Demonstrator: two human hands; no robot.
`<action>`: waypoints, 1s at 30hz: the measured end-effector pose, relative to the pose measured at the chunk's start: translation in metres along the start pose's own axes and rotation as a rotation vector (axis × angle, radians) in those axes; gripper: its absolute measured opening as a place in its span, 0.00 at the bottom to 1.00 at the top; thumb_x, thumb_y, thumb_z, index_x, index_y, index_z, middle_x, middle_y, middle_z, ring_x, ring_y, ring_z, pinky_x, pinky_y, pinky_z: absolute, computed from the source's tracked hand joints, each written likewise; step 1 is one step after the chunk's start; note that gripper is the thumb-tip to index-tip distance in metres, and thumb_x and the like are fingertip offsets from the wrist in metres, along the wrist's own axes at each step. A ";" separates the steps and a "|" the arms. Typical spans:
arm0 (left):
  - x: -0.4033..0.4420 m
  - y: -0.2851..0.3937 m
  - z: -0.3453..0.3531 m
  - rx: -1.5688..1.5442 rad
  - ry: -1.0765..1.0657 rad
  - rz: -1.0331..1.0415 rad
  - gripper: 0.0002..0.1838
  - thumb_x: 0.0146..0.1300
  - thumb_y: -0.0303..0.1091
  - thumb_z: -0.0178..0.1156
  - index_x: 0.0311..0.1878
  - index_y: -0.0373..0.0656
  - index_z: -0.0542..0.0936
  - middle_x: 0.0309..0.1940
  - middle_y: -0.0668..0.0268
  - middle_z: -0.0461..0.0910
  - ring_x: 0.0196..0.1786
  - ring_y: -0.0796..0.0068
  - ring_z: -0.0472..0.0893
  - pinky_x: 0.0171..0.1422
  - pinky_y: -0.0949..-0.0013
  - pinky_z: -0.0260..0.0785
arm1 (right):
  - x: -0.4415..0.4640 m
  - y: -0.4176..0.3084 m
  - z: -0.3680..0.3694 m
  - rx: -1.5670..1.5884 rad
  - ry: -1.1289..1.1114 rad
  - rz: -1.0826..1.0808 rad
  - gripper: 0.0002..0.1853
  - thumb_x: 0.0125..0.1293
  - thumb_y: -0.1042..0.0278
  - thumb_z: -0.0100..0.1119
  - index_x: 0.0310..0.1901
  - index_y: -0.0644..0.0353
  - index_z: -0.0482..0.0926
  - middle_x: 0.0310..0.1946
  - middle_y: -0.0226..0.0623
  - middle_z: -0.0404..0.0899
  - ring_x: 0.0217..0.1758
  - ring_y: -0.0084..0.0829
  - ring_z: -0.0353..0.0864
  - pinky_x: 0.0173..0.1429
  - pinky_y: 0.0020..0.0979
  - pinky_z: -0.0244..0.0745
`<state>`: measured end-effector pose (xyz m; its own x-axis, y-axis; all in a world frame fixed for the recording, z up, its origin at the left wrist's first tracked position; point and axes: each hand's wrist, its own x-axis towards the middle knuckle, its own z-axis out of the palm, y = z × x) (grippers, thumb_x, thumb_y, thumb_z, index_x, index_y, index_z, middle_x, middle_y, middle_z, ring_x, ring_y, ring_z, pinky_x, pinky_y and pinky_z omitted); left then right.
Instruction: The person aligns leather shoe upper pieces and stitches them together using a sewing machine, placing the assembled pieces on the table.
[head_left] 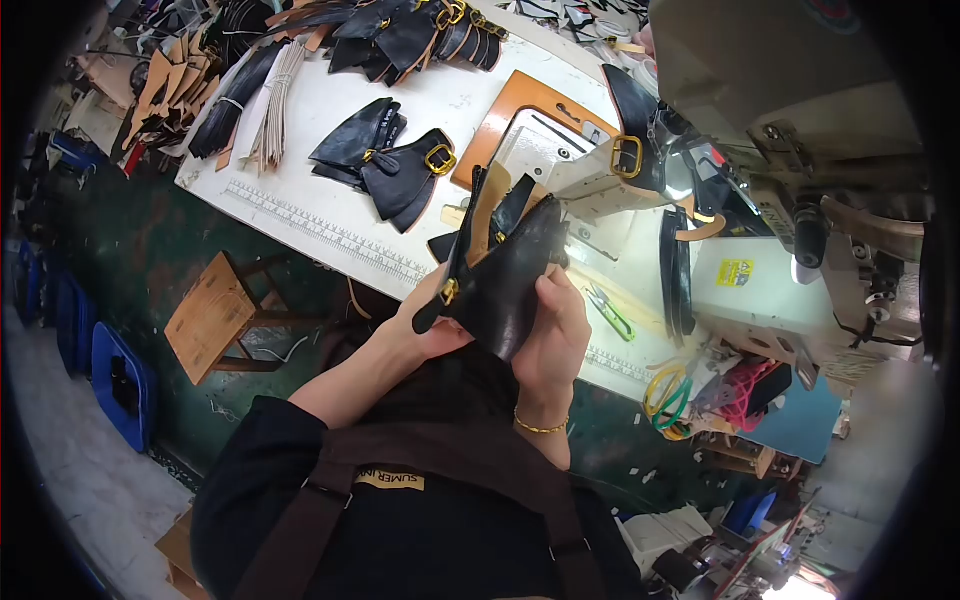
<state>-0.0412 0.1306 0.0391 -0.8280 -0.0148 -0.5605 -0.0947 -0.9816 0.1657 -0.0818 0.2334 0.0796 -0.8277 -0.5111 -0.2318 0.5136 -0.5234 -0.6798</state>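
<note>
A black leather shoe upper (510, 280) with a tan lining and small gold buckle is held up in front of my chest. My left hand (432, 328) is closed around its left side, near the strap end and buckle, with the fingers partly hidden behind the leather. On the other side, my right hand (555, 325) grips the edge, its thumb lying against the black surface. Just beyond the upper, on the white table (300, 195), lies a small stack of black leather pieces (400, 170) with a gold buckle on top.
A sewing machine (770, 290) stands on the right, with another buckled black piece (635, 130) at its arm. Green thread snips (610, 312) lie beside my right hand. More black uppers (410, 35) are heaped at the back. A wooden stool (215, 315) stands left, below the table edge.
</note>
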 end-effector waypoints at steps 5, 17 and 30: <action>0.026 -0.012 -0.046 -0.274 -0.065 -0.265 0.09 0.65 0.37 0.51 0.33 0.43 0.76 0.20 0.70 0.73 0.14 0.85 0.66 0.20 0.82 0.60 | -0.008 -0.003 -0.015 -0.039 -0.096 -0.036 0.07 0.61 0.73 0.42 0.35 0.62 0.71 0.34 0.37 0.75 0.33 0.23 0.70 0.43 0.20 0.63; 0.014 -0.004 -0.003 0.393 0.032 0.531 0.11 0.68 0.37 0.48 0.35 0.41 0.74 0.24 0.69 0.75 0.19 0.87 0.68 0.23 0.85 0.59 | 0.021 -0.009 -0.057 -0.103 0.071 -0.104 0.07 0.62 0.75 0.42 0.38 0.63 0.71 0.33 0.33 0.75 0.33 0.19 0.70 0.42 0.18 0.63; 0.006 -0.001 -0.004 0.179 -0.340 0.467 0.11 0.67 0.32 0.47 0.49 0.39 0.71 0.39 0.65 0.76 0.39 0.81 0.73 0.46 0.74 0.63 | 0.012 0.006 -0.059 -0.129 0.151 -0.172 0.05 0.66 0.74 0.45 0.39 0.62 0.71 0.29 0.27 0.71 0.29 0.17 0.68 0.36 0.16 0.64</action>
<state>-0.0444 0.1307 0.0322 -0.9320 -0.3456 -0.1094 0.2543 -0.8384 0.4821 -0.1021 0.2640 0.0322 -0.9296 -0.3095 -0.2002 0.3377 -0.4974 -0.7991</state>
